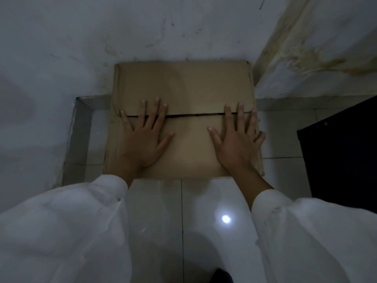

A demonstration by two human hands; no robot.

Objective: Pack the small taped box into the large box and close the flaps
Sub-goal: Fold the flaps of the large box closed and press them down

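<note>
The large brown cardboard box sits on the tiled floor against the wall, with both top flaps folded down. The flaps meet along a narrow dark seam across the middle. My left hand lies flat on the left part of the near flap, fingers spread and reaching over the seam. On the right part, my right hand presses flat the same way, its little finger at the box's right edge. Neither hand holds anything. The small taped box is hidden from sight.
A white wall stands right behind the box, and a stained wall section juts out at the right. A dark panel is at the right edge. Glossy floor tiles with a light reflection lie between me and the box.
</note>
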